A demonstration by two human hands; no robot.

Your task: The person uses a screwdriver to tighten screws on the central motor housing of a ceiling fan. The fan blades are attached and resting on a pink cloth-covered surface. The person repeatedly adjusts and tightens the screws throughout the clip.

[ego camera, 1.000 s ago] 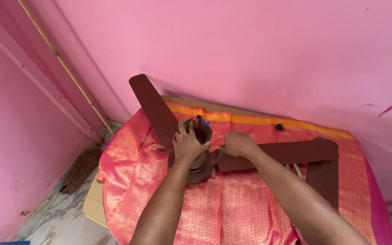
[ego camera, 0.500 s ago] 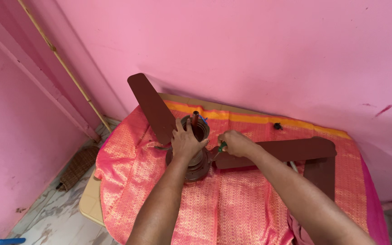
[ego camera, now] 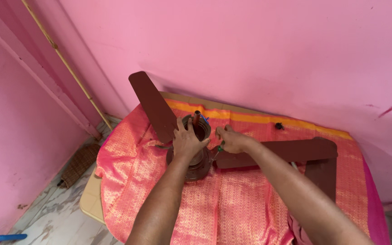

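Our left hand (ego camera: 188, 140) clamps down on the round brown metal fan motor housing (ego camera: 195, 156), which sits on the pink-and-gold patterned cloth (ego camera: 232, 204). Our right hand (ego camera: 232, 139) pinches a thin green-tipped tool (ego camera: 218, 149) beside it. We judge the tool could slip and the long brown blades (ego camera: 153, 106) swing.

Home room: pink walls (ego camera: 250, 54), cloth-covered table (ego camera: 250, 208), marble floor (ego camera: 46, 213).

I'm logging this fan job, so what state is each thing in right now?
Fan motor: lying on the cloth, blades attached.
Left hand: gripping the motor's top.
Right hand: closed on a green-handled tool beside the motor.
Cloth: spread over the table.
Broom: lying on the floor.
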